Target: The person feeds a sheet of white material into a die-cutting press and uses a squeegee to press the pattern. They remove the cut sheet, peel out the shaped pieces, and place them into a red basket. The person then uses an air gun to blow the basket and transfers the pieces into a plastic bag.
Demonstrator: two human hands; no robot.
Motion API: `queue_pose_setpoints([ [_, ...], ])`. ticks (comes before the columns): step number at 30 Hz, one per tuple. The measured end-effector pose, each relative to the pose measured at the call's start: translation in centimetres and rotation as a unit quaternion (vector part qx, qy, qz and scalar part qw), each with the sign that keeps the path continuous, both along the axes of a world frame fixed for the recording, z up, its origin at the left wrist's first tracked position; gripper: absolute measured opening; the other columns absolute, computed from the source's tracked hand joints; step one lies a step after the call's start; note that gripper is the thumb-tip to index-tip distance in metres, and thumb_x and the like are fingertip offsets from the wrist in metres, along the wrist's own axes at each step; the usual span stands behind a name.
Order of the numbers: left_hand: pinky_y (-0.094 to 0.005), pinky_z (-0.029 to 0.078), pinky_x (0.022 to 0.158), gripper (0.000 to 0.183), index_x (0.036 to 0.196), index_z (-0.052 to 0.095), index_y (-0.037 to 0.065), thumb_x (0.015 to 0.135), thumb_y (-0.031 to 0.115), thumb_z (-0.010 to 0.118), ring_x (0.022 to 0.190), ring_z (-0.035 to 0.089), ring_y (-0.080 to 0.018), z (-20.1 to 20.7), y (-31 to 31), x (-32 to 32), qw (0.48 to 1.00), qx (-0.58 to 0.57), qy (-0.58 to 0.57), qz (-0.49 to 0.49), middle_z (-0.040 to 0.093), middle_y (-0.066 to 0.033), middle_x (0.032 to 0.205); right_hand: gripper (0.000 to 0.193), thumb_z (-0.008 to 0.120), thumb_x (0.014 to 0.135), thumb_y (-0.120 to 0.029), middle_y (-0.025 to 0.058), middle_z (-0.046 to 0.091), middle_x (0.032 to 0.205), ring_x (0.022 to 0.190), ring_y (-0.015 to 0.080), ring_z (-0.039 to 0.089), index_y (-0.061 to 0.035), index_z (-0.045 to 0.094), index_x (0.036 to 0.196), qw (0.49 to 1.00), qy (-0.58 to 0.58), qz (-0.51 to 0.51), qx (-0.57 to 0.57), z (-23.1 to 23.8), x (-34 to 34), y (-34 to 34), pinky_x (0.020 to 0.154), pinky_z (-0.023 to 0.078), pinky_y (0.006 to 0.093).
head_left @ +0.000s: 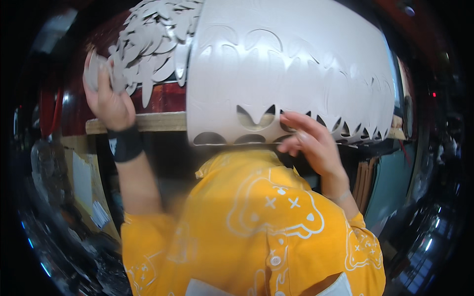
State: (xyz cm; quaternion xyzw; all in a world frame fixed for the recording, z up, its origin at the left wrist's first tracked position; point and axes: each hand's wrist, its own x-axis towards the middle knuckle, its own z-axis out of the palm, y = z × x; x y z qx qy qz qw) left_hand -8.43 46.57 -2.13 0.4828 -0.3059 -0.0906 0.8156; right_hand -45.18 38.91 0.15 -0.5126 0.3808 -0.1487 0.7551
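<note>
A large pale grey sheet (316, 19) lies over the bench, cut with rows of curved shapes. Along its near edge, several cut-outs are gone, leaving dark holes. My right hand (318, 145) is at that edge beside the holes, its fingers bent and apart, with nothing visible in them. At the left, my left hand (111, 101) is raised, fingers closed round pale curved cut pieces (94, 71); how many is unclear. Right beside it is a heap of similar loose cut pieces (153, 44), overlapping at odd angles.
The bench has a dark red top (165, 101) and a wooden front edge (158, 122). Boards and a greenish panel (392, 182) stand below at the right. Papers (84, 180) hang on a board at the lower left.
</note>
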Motion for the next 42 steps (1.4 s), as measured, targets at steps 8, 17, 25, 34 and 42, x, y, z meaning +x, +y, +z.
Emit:
queue_pose_setpoints([
  [8, -0.0425, 0.033, 0.102, 0.067, 0.130, 0.050, 0.012, 0.070, 0.026, 0.077, 0.120, 0.037, -0.0355, 0.7, -1.4, 0.8, 0.746, 0.368, -0.519, 0.196, 0.039, -0.0190, 0.130, 0.031, 0.059, 0.083, -0.003, 0.0065, 0.066, 0.084, 0.077, 0.0103, 0.062, 0.0012, 0.059, 0.114, 0.951, 0.045, 0.065, -0.298, 4.2, 1.1, -1.0, 0.070, 0.049, 0.0221],
  [17, -0.0301, 0.044, 0.074, 0.025, 0.084, 0.062, -0.002, 0.090, 0.022, 0.056, 0.081, 0.056, -0.0189, -2.3, 2.7, -7.6, 0.861, 0.425, -0.150, -0.234, 0.061, -0.0052, 0.085, 0.025, 0.067, 0.078, -0.016, 0.0107, 0.063, 0.084, 0.075, 0.0223, 0.062, -0.0023, 0.061, 0.099, 0.857, 0.058, 0.186, -0.477, 2.4, 10.6, -0.7, 0.068, 0.049, 0.0309],
  [25, -0.0227, 0.040, 0.060, 0.034, 0.073, 0.058, -0.001, 0.096, 0.019, 0.046, 0.063, 0.050, -0.0064, -1.3, 1.7, -7.5, 0.882, 0.338, -0.001, -0.328, 0.056, 0.0011, 0.069, 0.035, 0.063, 0.079, -0.040, 0.0091, 0.061, 0.071, 0.067, 0.0274, 0.063, -0.0065, 0.055, 0.077, 0.683, 0.161, 0.265, -0.661, -0.5, 15.3, -0.2, 0.056, 0.049, 0.0387],
  [34, -0.0366, 0.042, 0.056, 0.029, 0.065, 0.056, -0.002, 0.086, 0.018, 0.060, 0.057, 0.051, -0.0231, -4.0, 0.0, -9.1, 0.879, 0.392, -0.264, -0.053, 0.050, -0.0113, 0.062, 0.010, 0.061, 0.072, -0.016, 0.0044, 0.056, 0.066, 0.066, 0.0231, 0.058, -0.0084, 0.056, 0.068, 0.586, -0.371, 0.422, -0.584, 2.4, 11.6, 3.2, 0.055, 0.046, 0.0344],
  [42, -0.0206, 0.043, 0.059, 0.018, 0.096, 0.061, 0.003, 0.093, 0.019, 0.055, 0.068, 0.050, -0.0026, -1.8, -3.1, -7.4, 0.920, 0.273, 0.108, -0.261, 0.058, 0.0033, 0.078, 0.009, 0.056, 0.085, 0.000, -0.0005, 0.053, 0.059, 0.052, 0.0059, 0.050, -0.0038, 0.049, 0.089, 0.967, -0.170, 0.167, -0.089, 3.3, 14.8, -6.3, 0.044, 0.039, 0.0206],
])
